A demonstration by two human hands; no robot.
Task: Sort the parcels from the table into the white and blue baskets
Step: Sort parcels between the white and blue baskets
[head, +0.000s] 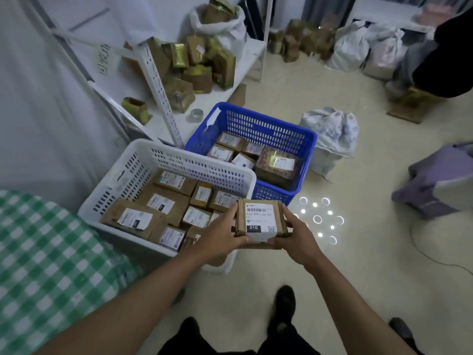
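You hold the parcel point(259, 221) clamped between left hand point(220, 239) and right hand point(297, 239), above the near right corner of the white basket point(133, 160). Read the label first: a misread code puts it wrongly in the blue basket point(311, 142).

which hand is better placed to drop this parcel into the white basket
Left, probably. Both hands grip the parcel, but the left hand is on the side over the white basket, while the right hand is on the side away from it.
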